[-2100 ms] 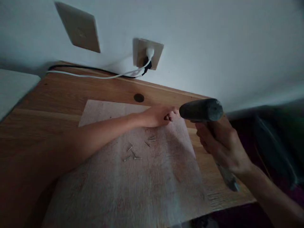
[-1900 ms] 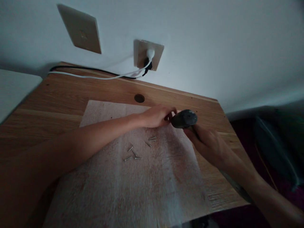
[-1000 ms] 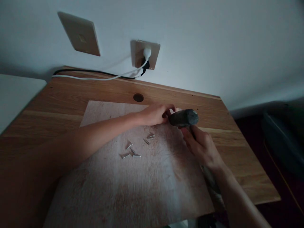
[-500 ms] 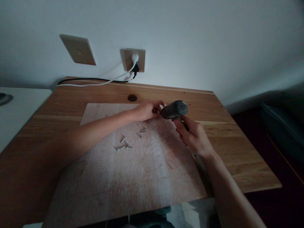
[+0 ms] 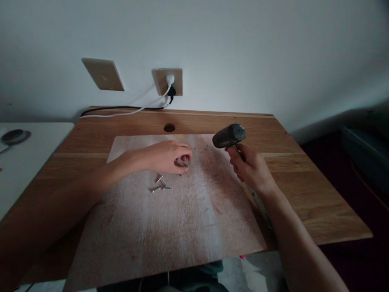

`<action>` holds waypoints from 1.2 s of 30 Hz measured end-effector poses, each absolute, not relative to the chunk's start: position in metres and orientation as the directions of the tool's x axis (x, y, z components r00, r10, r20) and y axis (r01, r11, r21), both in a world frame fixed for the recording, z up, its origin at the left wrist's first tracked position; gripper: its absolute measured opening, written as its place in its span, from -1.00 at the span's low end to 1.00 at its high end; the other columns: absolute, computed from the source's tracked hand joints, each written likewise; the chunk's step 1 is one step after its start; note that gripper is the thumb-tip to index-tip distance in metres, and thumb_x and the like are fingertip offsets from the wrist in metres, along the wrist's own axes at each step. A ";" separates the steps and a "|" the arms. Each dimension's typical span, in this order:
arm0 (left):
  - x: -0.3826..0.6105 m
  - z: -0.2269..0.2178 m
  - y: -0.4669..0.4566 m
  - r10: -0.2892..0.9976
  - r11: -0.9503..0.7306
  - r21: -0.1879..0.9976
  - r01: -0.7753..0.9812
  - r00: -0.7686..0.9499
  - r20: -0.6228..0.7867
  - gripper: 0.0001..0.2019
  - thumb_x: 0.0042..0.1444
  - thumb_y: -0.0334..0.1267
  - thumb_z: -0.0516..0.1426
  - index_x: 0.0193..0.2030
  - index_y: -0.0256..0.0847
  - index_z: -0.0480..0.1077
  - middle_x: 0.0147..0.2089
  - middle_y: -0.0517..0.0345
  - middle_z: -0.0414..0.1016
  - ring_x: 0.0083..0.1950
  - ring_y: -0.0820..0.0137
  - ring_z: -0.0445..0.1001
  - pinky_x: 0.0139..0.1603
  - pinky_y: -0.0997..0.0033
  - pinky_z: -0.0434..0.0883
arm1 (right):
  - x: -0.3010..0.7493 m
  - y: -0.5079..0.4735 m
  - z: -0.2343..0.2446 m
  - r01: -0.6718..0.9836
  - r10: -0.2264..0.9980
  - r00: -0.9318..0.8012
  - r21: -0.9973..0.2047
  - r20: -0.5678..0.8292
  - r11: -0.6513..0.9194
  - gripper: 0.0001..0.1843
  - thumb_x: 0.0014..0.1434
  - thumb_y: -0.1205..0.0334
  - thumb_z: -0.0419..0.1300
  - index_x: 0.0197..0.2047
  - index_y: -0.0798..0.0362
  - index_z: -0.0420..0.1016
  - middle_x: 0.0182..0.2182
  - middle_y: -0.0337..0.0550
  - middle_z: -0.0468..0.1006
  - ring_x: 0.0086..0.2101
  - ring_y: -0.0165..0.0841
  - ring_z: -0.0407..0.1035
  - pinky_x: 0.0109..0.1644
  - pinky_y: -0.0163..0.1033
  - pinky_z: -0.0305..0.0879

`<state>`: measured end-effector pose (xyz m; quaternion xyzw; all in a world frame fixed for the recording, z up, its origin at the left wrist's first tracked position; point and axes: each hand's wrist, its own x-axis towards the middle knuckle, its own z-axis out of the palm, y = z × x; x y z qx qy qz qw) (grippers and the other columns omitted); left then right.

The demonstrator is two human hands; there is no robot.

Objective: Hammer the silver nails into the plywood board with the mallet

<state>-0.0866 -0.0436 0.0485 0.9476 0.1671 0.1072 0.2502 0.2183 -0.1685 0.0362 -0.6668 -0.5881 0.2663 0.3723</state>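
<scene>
Change: the left hand [image 5: 165, 157] has pulled back from the board's far edge to the loose nails [image 5: 159, 184], so another nail is likely being fetched.
Left grip: fingers curled, pinching one nail [image 5: 182, 163].
Board [image 5: 170, 219]: under both hands.
Right grip: right hand [image 5: 251, 168] wrapped tight round the hammer [image 5: 228, 136], head raised right of the pinched nail.

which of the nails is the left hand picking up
The nail pinched at the fingertips of the left hand, at the right end of the scatter. The other loose nails lie untouched on the board, nearer the person.
</scene>
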 end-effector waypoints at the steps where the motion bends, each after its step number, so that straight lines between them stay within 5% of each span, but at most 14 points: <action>1: -0.085 0.047 -0.047 0.363 -0.832 0.486 0.268 0.925 0.112 -0.90 0.31 -0.42 0.33 -0.14 -0.12 0.63 -0.12 0.12 0.74 -0.17 0.28 0.70 -0.08 0.32 0.52 | 0.218 -0.169 0.036 0.587 0.982 0.167 -0.809 0.084 -0.030 -0.39 0.49 -0.49 0.25 -0.28 -0.13 0.42 -0.53 -0.32 0.40 -0.60 -0.40 0.25 -0.52 -0.25 0.13; 10: -0.080 0.055 -0.050 0.304 -0.871 0.416 0.263 0.952 0.034 -0.73 0.24 -0.61 0.28 -0.16 -0.09 0.61 -0.17 0.15 0.68 -0.12 0.21 0.66 -0.03 0.27 0.45 | 0.218 -0.170 0.035 0.597 0.982 0.174 -0.801 0.079 -0.041 -0.38 0.50 -0.51 0.24 -0.28 -0.13 0.41 -0.52 -0.31 0.41 -0.59 -0.39 0.25 -0.52 -0.24 0.12; 19: -0.081 0.061 -0.041 0.347 -0.773 0.589 0.234 0.934 0.083 -0.78 0.25 -0.54 0.30 -0.28 -0.08 0.56 -0.33 0.31 0.61 -0.32 0.39 0.56 -0.17 0.37 0.44 | 0.216 -0.172 0.038 0.596 0.985 0.158 -0.802 0.070 -0.039 -0.42 0.51 -0.45 0.26 -0.24 -0.13 0.44 -0.54 -0.32 0.39 -0.59 -0.37 0.26 -0.50 -0.22 0.10; 25: -0.059 0.042 -0.012 0.547 -0.659 0.713 0.239 0.803 0.236 -0.88 0.35 -0.36 0.35 -0.02 -0.18 0.57 -0.06 0.01 0.84 -0.08 0.30 0.78 0.02 0.33 0.64 | 0.217 -0.171 0.033 0.564 0.989 0.140 -0.825 0.044 -0.043 -0.46 0.52 -0.41 0.26 -0.18 -0.10 0.49 -0.53 -0.39 0.35 -0.62 -0.41 0.21 -0.51 -0.23 0.10; 30: -0.043 0.011 -0.011 0.584 -0.655 0.719 0.232 0.760 0.287 -0.77 0.32 -0.55 0.30 -0.01 -0.14 0.57 -0.07 0.08 0.86 -0.07 0.31 0.83 0.05 0.32 0.66 | 0.217 -0.170 0.032 0.527 0.987 0.160 -0.847 0.019 -0.069 -0.37 0.46 -0.53 0.28 -0.22 -0.12 0.44 -0.54 -0.39 0.36 -0.62 -0.43 0.19 -0.53 -0.25 0.15; 34: -0.044 0.002 -0.016 0.613 -0.681 0.689 0.247 0.706 0.353 -0.71 0.32 -0.58 0.31 0.05 -0.11 0.57 0.17 0.03 0.78 -0.04 0.32 0.77 0.09 0.25 0.68 | 0.218 -0.170 0.033 0.496 0.985 0.173 -0.863 -0.009 -0.095 -0.31 0.41 -0.62 0.31 -0.24 -0.13 0.41 -0.55 -0.41 0.34 -0.63 -0.44 0.18 -0.55 -0.25 0.18; 36: -0.044 0.002 -0.015 0.613 -0.688 0.681 0.251 0.703 0.360 -0.74 0.31 -0.55 0.34 -0.01 -0.11 0.57 0.09 0.07 0.77 -0.05 0.30 0.75 0.08 0.25 0.67 | 0.219 -0.170 0.033 0.487 0.984 0.176 -0.867 -0.017 -0.102 -0.31 0.41 -0.62 0.33 -0.20 -0.12 0.46 -0.55 -0.42 0.34 -0.63 -0.43 0.18 -0.55 -0.25 0.17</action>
